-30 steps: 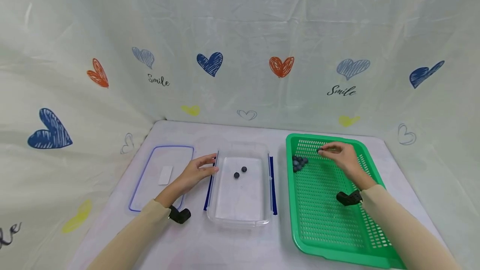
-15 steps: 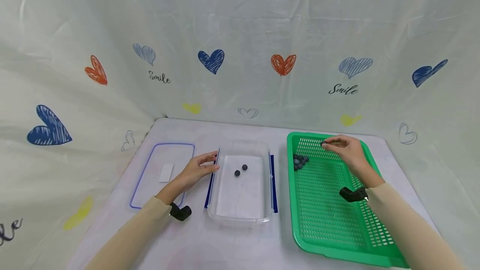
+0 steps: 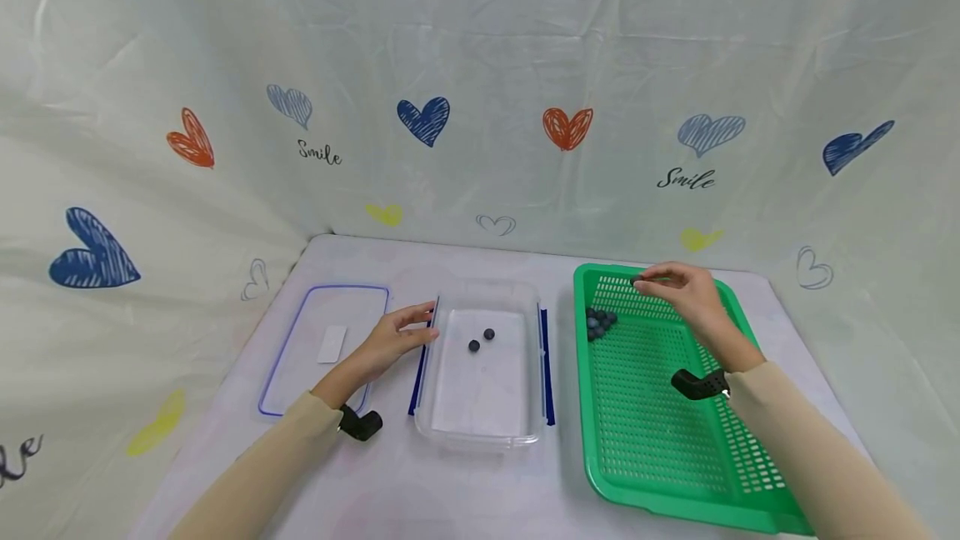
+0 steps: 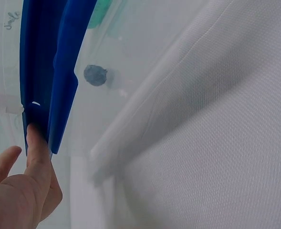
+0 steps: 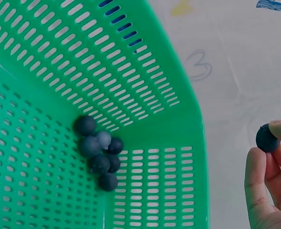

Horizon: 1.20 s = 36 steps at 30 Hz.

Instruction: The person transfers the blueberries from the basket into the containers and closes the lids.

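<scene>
My right hand [image 3: 693, 300] pinches a blueberry [image 5: 267, 138] between thumb and fingertips, above the far end of the green basket [image 3: 592, 440]. Several more blueberries [image 5: 99, 162] lie bunched in the basket's far left corner. My left hand [image 3: 390, 346] touches the left side of a clear plastic container [image 3: 480, 407], its fingers against the blue side clip [image 4: 64, 71] that hangs down there. Two blueberries [image 3: 482, 340] sit apart on the container's floor; one shows blurred through the wall in the left wrist view.
A clear lid [image 3: 300, 390] with a blue seal lies left of the container, and a small white rectangle [image 3: 332, 345] shows within its outline. Another blue clip [image 3: 547, 365] sticks out on the container's right side. A white curtain printed with hearts [image 3: 495, 107] hangs behind the table.
My right hand has lifted the blueberry from low in the basket up to about its far rim, shifting right and then back left. The left hand stays at the container.
</scene>
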### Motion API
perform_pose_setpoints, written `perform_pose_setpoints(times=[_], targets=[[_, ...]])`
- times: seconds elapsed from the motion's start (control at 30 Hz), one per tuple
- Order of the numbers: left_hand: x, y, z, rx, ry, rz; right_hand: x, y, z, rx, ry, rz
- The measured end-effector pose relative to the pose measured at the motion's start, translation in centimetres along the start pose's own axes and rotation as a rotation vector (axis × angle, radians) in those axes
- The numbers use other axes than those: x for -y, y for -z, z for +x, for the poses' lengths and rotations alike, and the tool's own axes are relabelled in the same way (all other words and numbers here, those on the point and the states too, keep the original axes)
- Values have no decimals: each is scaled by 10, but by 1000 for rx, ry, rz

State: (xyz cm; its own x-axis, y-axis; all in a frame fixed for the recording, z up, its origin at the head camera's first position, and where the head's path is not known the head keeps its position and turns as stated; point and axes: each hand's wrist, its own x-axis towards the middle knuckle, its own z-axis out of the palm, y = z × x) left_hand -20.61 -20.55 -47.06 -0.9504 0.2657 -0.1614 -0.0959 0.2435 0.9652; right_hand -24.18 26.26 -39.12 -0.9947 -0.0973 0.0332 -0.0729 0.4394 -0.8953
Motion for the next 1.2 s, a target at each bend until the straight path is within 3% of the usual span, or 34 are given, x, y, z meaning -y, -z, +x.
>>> perform_pose_setpoints(times=[0.27,1.2], targets=[[1,0,1,1,-19,13,9,-8,2,41,0,43],[-1,0,-1,6,10,-3,41,-39,20,120,22,97]])
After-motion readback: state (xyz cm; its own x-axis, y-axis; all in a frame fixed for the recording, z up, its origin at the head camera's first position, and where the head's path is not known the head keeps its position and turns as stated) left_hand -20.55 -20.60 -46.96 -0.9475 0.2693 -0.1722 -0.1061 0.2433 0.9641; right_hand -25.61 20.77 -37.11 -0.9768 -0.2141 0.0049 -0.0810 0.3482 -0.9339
